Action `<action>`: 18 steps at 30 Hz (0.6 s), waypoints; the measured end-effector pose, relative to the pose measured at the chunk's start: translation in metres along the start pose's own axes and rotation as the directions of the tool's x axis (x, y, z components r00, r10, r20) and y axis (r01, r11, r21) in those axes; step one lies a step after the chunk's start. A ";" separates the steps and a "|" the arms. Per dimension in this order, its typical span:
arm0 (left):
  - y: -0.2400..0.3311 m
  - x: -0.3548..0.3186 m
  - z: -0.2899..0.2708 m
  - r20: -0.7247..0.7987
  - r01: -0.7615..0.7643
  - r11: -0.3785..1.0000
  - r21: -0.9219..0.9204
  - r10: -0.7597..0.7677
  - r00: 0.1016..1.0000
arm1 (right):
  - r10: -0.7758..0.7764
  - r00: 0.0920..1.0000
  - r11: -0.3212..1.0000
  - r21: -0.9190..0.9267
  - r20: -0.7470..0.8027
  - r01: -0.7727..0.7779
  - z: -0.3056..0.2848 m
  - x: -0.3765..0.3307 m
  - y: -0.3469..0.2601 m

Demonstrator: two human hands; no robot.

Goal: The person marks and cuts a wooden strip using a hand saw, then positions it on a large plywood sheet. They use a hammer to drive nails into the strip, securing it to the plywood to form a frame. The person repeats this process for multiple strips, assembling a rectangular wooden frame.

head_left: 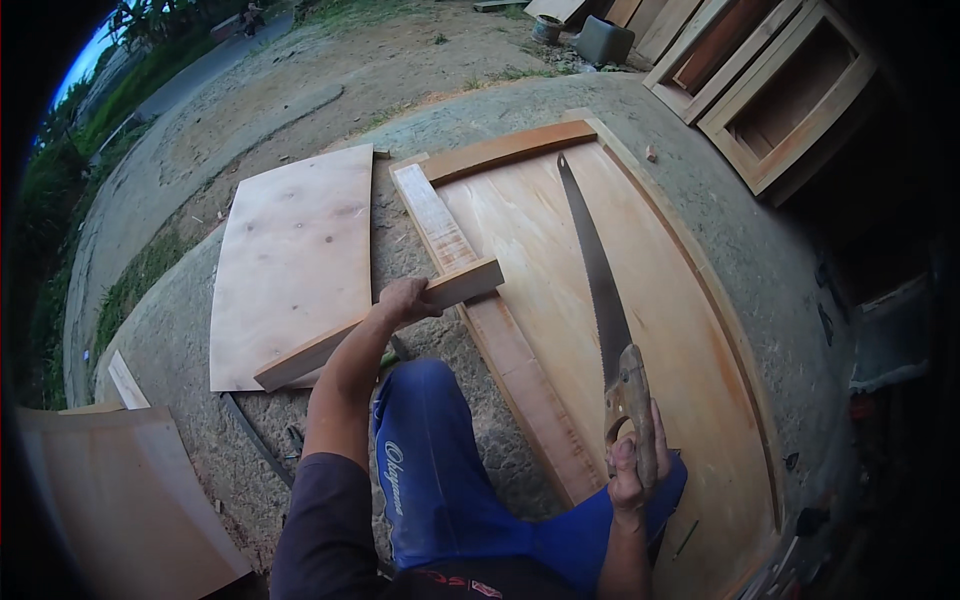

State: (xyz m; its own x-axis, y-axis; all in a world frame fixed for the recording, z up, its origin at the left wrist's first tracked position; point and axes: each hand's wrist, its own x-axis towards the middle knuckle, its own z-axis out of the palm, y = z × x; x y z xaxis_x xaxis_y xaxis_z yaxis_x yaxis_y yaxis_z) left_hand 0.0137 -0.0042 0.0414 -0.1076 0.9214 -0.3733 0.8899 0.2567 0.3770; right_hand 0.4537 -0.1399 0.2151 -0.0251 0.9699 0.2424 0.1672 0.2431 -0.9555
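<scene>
My left hand (405, 302) is closed around a short wooden board (318, 352), which slants across in front of me. The board's right end lies over the side rail (505, 345) of a large framed wooden panel (640, 330). In my right hand (630, 470) is a handsaw (592, 255), gripped by its worn wooden handle. Its long toothed blade points away from me, above the panel and apart from the board. Under the board's left end is a pale plywood sheet (300, 240).
Another plywood piece (120, 490) lies at the lower left. Wooden frames (785, 100) stand at the far right, near a grey container (604, 42) and a small bucket (546, 29). A pencil (686, 540) rests on the panel close to my right knee. A dark metal strip (256, 438) lies on the concrete.
</scene>
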 end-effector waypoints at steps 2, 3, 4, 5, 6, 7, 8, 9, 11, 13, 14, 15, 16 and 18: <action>0.009 -0.010 -0.006 -0.003 -0.076 0.988 0.135 0.077 0.997 | -0.016 0.997 0.999 -0.047 0.077 0.020 0.009 -0.008 0.009; 0.009 -0.016 -0.004 -0.043 -0.101 0.983 0.156 0.109 0.993 | 0.003 0.991 0.998 -0.056 0.133 0.005 0.016 -0.009 0.006; 0.023 -0.015 -0.006 -0.013 -0.102 0.989 0.109 0.104 0.994 | -0.020 0.988 0.995 -0.094 0.151 0.034 0.017 -0.008 0.008; 0.038 -0.015 -0.009 0.016 -0.103 0.993 0.063 0.102 0.995 | -0.041 0.985 0.989 -0.132 0.169 0.064 0.019 -0.008 0.015; 0.051 -0.015 -0.013 0.043 -0.097 0.995 0.019 0.096 0.994 | -0.064 0.979 0.982 -0.165 0.192 0.096 0.021 -0.006 0.018; 0.057 -0.013 -0.007 0.026 -0.070 0.998 0.008 0.070 0.997 | -0.102 0.970 0.975 -0.172 0.220 0.141 0.026 -0.004 0.017; 0.062 -0.007 0.003 0.009 -0.044 0.999 -0.003 0.044 0.999 | -0.044 0.967 0.978 -0.186 0.252 0.093 0.030 -0.003 0.013; 0.068 -0.001 0.014 -0.004 -0.023 1.000 -0.017 0.023 1.000 | 0.018 0.960 0.977 -0.208 0.279 0.042 0.031 -0.003 0.010; 0.075 0.002 0.034 -0.146 -0.081 0.991 -0.107 0.065 0.987 | 0.126 0.935 0.959 -0.281 0.331 -0.031 0.033 -0.001 0.006; 0.098 0.004 0.038 -0.176 -0.080 0.988 -0.135 0.056 0.983 | 0.064 0.949 0.968 -0.249 0.310 0.016 0.032 0.001 0.005; 0.101 0.008 0.038 -0.147 -0.054 0.985 -0.161 0.030 0.989 | 0.033 0.954 0.972 -0.233 0.299 0.040 0.032 0.002 0.006; 0.098 0.009 0.038 -0.112 -0.018 0.982 -0.186 -0.003 0.994 | -0.019 0.953 0.969 -0.231 0.301 0.092 0.031 0.001 0.009; 0.097 0.010 0.038 -0.076 0.018 0.978 -0.209 -0.035 0.997 | -0.072 0.950 0.963 -0.228 0.303 0.145 0.030 0.001 0.014; 0.096 0.015 0.045 -0.188 0.008 0.997 -0.071 -0.022 0.982 | -0.049 0.947 0.966 -0.226 0.317 0.125 0.026 0.001 0.013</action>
State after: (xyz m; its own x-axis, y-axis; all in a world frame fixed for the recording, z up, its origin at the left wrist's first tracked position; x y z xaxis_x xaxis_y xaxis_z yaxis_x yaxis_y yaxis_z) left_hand 0.1179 0.0206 0.0337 -0.2082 0.9540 -0.2158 0.8550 0.2847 0.4335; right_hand 0.4299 -0.1357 0.1981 -0.3448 0.9119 0.2227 0.3809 0.3528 -0.8547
